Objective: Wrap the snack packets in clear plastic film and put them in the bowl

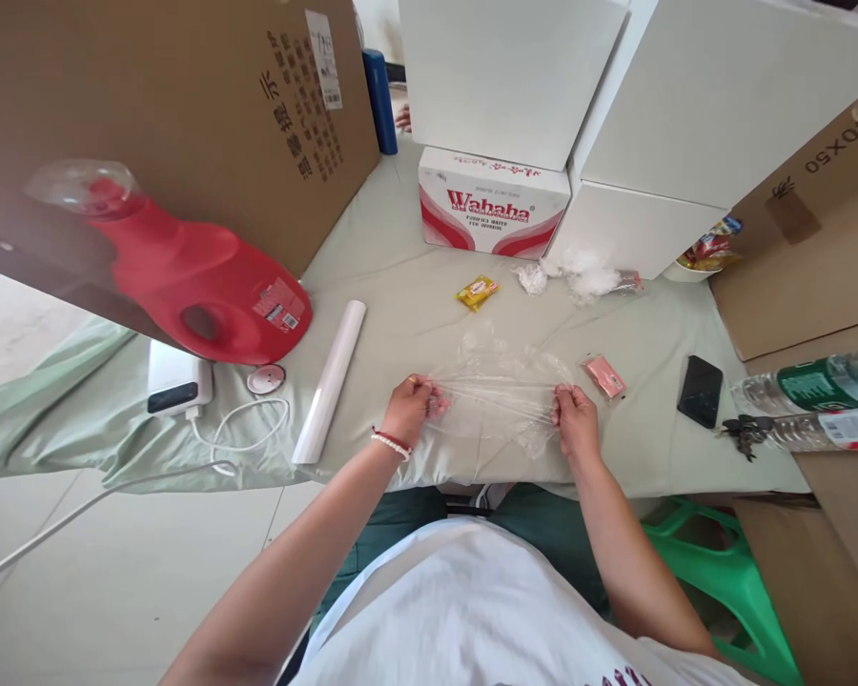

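Observation:
A thin, crinkled sheet of clear plastic film (500,395) is pulled taut in folds between both hands, just above the cloth-covered table. My left hand (410,408), with a red and a white beaded bracelet at its wrist, pinches the left end. The right end is pinched in the fingers of my right hand (576,417). Loose film spreads beyond the taut folds, towards the far side. Close to my right hand lies a small pink packet (603,377). A yellow packet (478,292) lies farther back.
Left stand a red detergent bottle (207,276), a white roll (331,381) and a power bank (178,379) with a cable. Behind are a Wahaba carton (493,205) and crumpled plastic (593,278). A phone (700,392) and water bottles (822,381) lie right; a green stool (750,581) stands below.

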Available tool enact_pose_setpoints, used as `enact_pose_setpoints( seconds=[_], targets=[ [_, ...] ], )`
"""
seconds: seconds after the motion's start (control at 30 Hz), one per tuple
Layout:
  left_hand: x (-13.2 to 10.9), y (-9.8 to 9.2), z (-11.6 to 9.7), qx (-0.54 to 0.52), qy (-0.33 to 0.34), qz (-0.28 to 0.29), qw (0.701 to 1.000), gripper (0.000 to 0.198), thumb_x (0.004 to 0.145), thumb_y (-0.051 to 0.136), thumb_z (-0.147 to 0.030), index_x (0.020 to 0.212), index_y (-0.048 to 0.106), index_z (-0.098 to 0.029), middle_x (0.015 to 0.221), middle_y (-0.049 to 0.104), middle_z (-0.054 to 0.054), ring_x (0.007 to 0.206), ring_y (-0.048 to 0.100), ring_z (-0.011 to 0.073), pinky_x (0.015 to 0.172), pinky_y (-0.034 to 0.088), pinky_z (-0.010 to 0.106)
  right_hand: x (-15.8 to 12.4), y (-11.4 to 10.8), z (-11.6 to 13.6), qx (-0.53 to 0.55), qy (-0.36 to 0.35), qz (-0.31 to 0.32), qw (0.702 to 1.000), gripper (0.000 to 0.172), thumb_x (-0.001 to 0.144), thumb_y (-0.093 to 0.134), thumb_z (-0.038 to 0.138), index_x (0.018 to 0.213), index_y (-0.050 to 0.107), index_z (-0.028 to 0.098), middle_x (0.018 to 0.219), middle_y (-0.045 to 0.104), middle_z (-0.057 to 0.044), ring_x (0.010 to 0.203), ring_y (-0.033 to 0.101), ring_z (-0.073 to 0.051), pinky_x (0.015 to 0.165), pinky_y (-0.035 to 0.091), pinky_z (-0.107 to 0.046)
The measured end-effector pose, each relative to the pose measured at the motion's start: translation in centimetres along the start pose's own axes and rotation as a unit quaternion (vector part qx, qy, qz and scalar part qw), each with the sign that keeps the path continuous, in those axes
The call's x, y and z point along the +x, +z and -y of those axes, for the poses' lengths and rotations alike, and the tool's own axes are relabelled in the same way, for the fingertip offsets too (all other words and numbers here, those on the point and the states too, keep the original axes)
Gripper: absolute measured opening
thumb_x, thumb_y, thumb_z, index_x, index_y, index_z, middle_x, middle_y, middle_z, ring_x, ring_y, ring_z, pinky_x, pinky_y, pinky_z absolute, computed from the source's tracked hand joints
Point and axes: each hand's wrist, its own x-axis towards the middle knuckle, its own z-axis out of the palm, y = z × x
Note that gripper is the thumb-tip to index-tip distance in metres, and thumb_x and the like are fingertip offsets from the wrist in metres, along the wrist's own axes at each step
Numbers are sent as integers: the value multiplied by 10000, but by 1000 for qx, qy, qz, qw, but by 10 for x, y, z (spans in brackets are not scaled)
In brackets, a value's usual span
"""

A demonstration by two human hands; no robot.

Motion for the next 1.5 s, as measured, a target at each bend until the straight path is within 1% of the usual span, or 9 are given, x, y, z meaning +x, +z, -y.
enact_pose_setpoints(
  seconds=[0.17, 0.3, 0.4, 0.53, 0.73, 0.93, 1.13, 1.23, 1.5],
  targets=[
    [-10, -42, 4, 82, -24, -90, 992, 235, 773, 668, -360, 923, 546, -226, 840, 625, 45, 726, 659, 239, 738, 551, 419, 23, 14, -12, -152, -65, 50, 985, 351, 883, 580, 574, 767, 547, 244, 550, 435, 63, 503, 413, -141, 469, 289, -267],
    [-31, -52, -2, 317, 150, -208, 913, 405, 743, 642, -163, 1148, 642, -183, 1299, 608, 202, 1277, 566, 401, 1080, 427, 582, 40, 22, -13, -272, -145, 91, 947, 374, 916, 529, 521, 674, 480, 240, 568, 410, 43, 589, 396, -148, 555, 289, -271],
    [-36, -38, -14, 415, 295, -68, 858, 323, 830, 533, -101, 1055, 719, -240, 1318, 657, 164, 1385, 505, 378, 1156, 336, 582, 46, 28, -9, -309, -176, 107, 928, 380, 919, 492, 522, 666, 466, 241, 580, 424, 33, 604, 388, -154, 589, 290, -283],
    [-20, -20, -25, 468, 257, 175, 828, 198, 818, 568, -146, 651, 634, -229, 915, 713, 119, 997, 675, 306, 973, 452, 458, 48, 30, -1, -327, -212, 109, 915, 399, 921, 458, 563, 678, 466, 247, 584, 477, 15, 610, 395, -165, 612, 310, -298],
    [-4, -11, -22, 460, 203, 85, 860, 299, 978, 461, -392, 967, 713, -230, 1069, 704, 130, 961, 663, 295, 883, 482, 417, 49, 20, 6, -333, -224, 94, 911, 399, 945, 464, 579, 740, 508, 240, 619, 517, 10, 631, 422, -170, 643, 332, -304],
    [-19, 19, -9, 346, 354, 116, 861, 733, 819, 719, -686, 1379, 613, -225, 1521, 528, 208, 1441, 441, 414, 1207, 267, 550, 49, 21, 2, -319, -224, 82, 917, 417, 971, 451, 580, 725, 488, 246, 611, 475, 21, 632, 399, -165, 642, 329, -301],
    [-32, 41, 11, 339, 392, 224, 825, 299, 1025, 533, -399, 1276, 680, -330, 1233, 704, 121, 1223, 598, 297, 1121, 326, 485, 48, 16, -7, -321, -214, 80, 919, 400, 964, 429, 569, 767, 534, 236, 636, 531, 7, 652, 442, -169, 650, 347, -293],
    [-25, 46, 20, 407, 419, 184, 791, 324, 1054, 411, -254, 1222, 688, -264, 995, 703, 115, 1025, 614, 259, 975, 407, 452, 46, 12, -10, -324, -217, 65, 919, 402, 961, 437, 557, 727, 487, 234, 609, 477, 27, 626, 404, -151, 629, 327, -280],
    [7, 31, 24, 242, 289, 1, 926, 227, 1049, 429, -312, 978, 626, -223, 859, 650, 26, 769, 593, 176, 749, 504, 334, 50, -3, -15, -316, -246, 44, 915, 418, 983, 445, 561, 723, 451, 234, 611, 429, 44, 621, 380, -137, 623, 304, -266]
  ],
)
